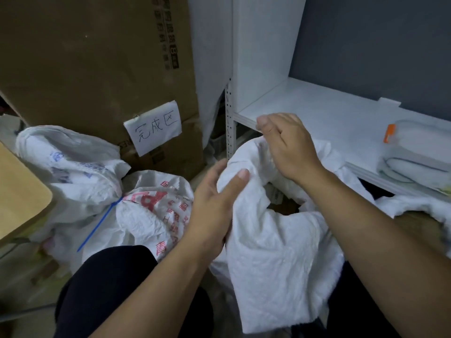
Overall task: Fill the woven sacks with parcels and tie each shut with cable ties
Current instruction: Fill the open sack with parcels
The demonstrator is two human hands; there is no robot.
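A white woven sack (275, 259) stands open between my knees, its mouth showing dark parcels (283, 203) inside. My left hand (214, 203) grips the sack's left rim, thumb on top of the cloth. My right hand (288, 145) pinches the far rim and holds it up. To the left lie two filled sacks: one with red print (156, 211) and one with blue print (73, 172), their necks tied with a blue cable tie (97, 225).
A large cardboard box (97, 69) with a handwritten paper label (153, 128) stands behind the tied sacks. A white shelf (317, 113) on the right carries folded white items (415, 162) and an orange clip (389, 133). A wooden board edge (22, 196) juts in at left.
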